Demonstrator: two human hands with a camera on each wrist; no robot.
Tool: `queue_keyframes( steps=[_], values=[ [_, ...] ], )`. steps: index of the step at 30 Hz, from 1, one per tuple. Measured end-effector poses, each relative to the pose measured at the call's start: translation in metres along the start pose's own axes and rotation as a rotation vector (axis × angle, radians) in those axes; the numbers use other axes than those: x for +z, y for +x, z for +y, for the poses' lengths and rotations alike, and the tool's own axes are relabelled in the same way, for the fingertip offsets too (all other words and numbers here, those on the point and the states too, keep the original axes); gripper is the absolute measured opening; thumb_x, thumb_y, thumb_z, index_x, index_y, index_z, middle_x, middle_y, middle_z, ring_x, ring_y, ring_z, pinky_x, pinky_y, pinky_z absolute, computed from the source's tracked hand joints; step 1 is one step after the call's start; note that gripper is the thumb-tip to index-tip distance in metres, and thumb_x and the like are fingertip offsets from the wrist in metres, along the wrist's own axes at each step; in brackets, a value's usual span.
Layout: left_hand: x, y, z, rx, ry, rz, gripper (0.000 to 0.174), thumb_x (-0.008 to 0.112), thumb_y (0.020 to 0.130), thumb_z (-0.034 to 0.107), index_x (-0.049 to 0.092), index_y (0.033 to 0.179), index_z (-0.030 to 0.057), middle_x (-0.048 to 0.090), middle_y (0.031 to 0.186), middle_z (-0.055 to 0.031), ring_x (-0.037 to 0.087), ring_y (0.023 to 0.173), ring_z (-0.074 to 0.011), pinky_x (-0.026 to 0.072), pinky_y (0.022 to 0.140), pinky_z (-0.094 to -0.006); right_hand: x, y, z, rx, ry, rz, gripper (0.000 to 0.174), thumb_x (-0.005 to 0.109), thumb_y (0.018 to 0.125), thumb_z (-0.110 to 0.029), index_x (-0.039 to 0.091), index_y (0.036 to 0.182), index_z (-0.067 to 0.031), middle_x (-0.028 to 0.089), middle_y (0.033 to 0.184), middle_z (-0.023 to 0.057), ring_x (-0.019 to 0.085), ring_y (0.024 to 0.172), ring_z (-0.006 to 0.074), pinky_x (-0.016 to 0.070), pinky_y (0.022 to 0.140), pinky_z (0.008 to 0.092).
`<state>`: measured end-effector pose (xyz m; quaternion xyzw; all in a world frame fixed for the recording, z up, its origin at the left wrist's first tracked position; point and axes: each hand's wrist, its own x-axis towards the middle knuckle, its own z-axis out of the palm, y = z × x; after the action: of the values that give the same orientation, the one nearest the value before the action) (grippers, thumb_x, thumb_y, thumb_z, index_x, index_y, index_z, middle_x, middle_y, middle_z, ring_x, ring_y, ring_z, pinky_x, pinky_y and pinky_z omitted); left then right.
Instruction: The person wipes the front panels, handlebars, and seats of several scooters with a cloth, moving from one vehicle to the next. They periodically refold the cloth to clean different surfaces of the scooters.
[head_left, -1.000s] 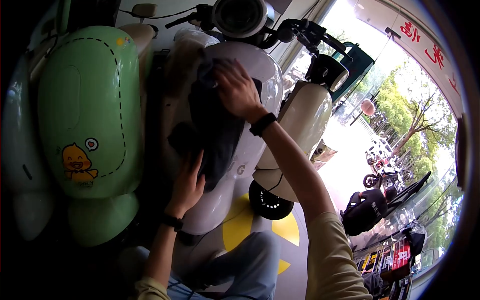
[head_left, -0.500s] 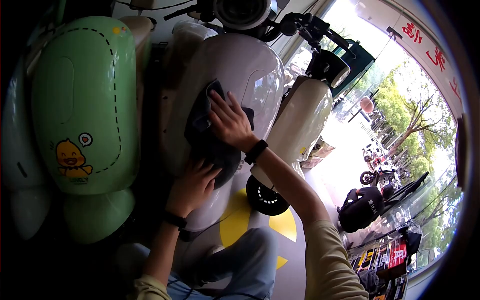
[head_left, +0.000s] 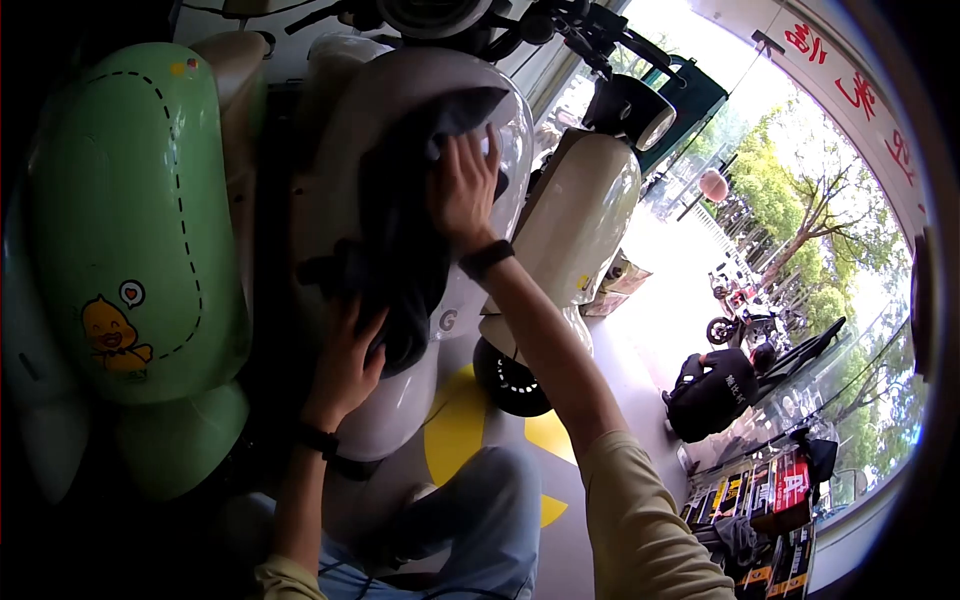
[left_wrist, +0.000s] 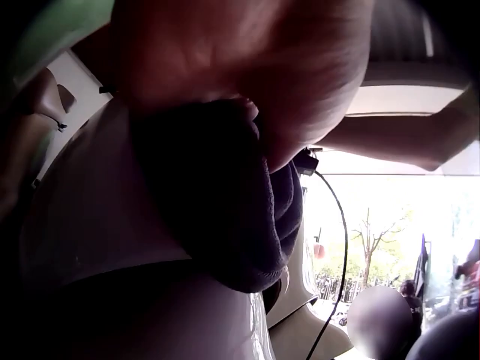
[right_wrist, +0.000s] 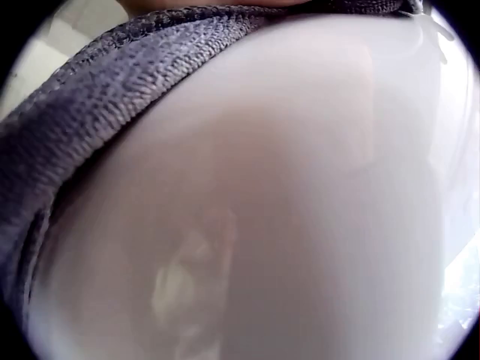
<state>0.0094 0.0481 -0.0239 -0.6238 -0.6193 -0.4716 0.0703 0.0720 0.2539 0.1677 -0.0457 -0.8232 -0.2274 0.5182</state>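
A dark, purplish-grey cloth (head_left: 405, 215) lies bunched down the front of a pale scooter body (head_left: 345, 130). My right hand (head_left: 465, 190) rests on the cloth's upper part, fingers straight and pointing up the panel. At the lower end of the cloth is my left hand (head_left: 345, 365), its fingers extended against the fabric and partly hidden in shadow. In the left wrist view the cloth (left_wrist: 225, 202) hangs in thick folds beneath the palm. The right wrist view shows the cloth's ribbed weave (right_wrist: 112, 90) across the glossy panel (right_wrist: 300, 187).
A green scooter body (head_left: 110, 220) with a duck sticker stands to the left. On the right are a cream scooter (head_left: 575, 215) and its front wheel (head_left: 512, 380). Beyond the glass, a person in black (head_left: 715, 390) crouches near a rack of boxes (head_left: 745, 490).
The right hand moved down the panel with the cloth, then back up. The left hand shifted lower on it. The head view has turned, so the scooters sit further left.
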Motion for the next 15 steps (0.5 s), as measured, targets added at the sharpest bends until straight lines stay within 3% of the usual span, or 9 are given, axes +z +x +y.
queue_keyframes(
  steps=[1,3,5,8,10,12,14,15],
  values=[
    [0.002,0.000,0.005,-0.081,-0.109,-0.022,0.052,0.066,0.088,0.012,0.057,0.139,0.0149,0.034,0.154,-0.0226,0.031,0.142,-0.0488,0.0347,0.115,-0.0538,-0.002,-0.021,-0.012,-0.063,0.021,0.036,0.035,0.066,0.076,-0.012,0.059,0.107,0.0037,0.062,0.105,0.0195,0.058,0.116,0.0373,0.0262,0.118,0.0569],
    [-0.002,0.002,0.010,0.049,0.056,-0.080,0.046,0.066,0.088,0.012,0.061,0.134,0.0141,0.035,0.154,-0.0218,0.030,0.142,-0.0486,0.0343,0.116,-0.0543,0.003,-0.074,-0.016,-0.159,-0.001,-0.075,0.027,0.069,0.071,-0.012,0.061,0.093,-0.0001,0.066,0.105,0.0169,0.061,0.116,0.0338,0.0309,0.117,0.0554],
    [-0.007,0.001,0.007,0.096,0.127,-0.131,0.043,0.067,0.088,0.013,0.063,0.131,0.0134,0.035,0.154,-0.0223,0.030,0.142,-0.0481,0.0344,0.116,-0.0532,-0.001,-0.088,-0.014,-0.180,0.037,-0.073,0.029,0.069,0.071,-0.012,0.061,0.095,0.0007,0.067,0.102,0.0169,0.061,0.116,0.0340,0.0288,0.119,0.0551],
    [0.000,-0.004,0.006,0.027,0.041,-0.182,0.041,0.067,0.089,0.014,0.064,0.129,0.0116,0.036,0.154,-0.0241,0.032,0.142,-0.0473,0.0351,0.116,-0.0504,-0.010,-0.064,0.012,-0.181,0.032,-0.062,0.030,0.068,0.071,-0.012,0.061,0.097,0.0027,0.067,0.101,0.0181,0.061,0.115,0.0352,0.0277,0.119,0.0549],
    [0.007,-0.004,0.005,-0.051,-0.028,-0.195,0.041,0.068,0.089,0.015,0.064,0.129,0.0094,0.036,0.154,-0.0245,0.032,0.142,-0.0471,0.0349,0.116,-0.0503,-0.014,-0.029,0.035,-0.011,-0.030,-0.050,0.034,0.063,0.077,-0.009,0.063,0.108,0.0046,0.067,0.105,0.0221,0.062,0.109,0.0387,0.0300,0.117,0.0542],
    [0.012,-0.006,0.006,-0.055,-0.054,-0.136,0.041,0.068,0.088,0.014,0.064,0.129,0.0096,0.035,0.155,-0.0225,0.032,0.142,-0.0467,0.0334,0.117,-0.0532,-0.001,0.009,0.052,-0.010,-0.035,0.129,0.033,0.062,0.078,-0.009,0.062,0.108,0.0045,0.066,0.105,0.0229,0.061,0.107,0.0400,0.0301,0.116,0.0537],
    [0.018,-0.004,0.003,-0.030,-0.056,-0.101,0.041,0.069,0.088,0.014,0.063,0.129,0.0075,0.034,0.155,-0.0229,0.032,0.142,-0.0465,0.0334,0.117,-0.0532,0.006,0.031,0.046,-0.033,0.013,0.174,0.032,0.062,0.079,-0.008,0.062,0.109,0.0037,0.066,0.109,0.0223,0.059,0.111,0.0397,0.0312,0.115,0.0530],
    [0.021,-0.004,-0.001,-0.011,-0.045,-0.097,0.042,0.069,0.088,0.014,0.062,0.129,0.0052,0.035,0.154,-0.0243,0.033,0.142,-0.0464,0.0341,0.116,-0.0518,0.010,0.030,0.039,-0.039,0.008,0.172,0.031,0.063,0.079,-0.012,0.061,0.106,0.0030,0.064,0.104,0.0200,0.059,0.108,0.0382,0.0302,0.115,0.0547]
  ],
)
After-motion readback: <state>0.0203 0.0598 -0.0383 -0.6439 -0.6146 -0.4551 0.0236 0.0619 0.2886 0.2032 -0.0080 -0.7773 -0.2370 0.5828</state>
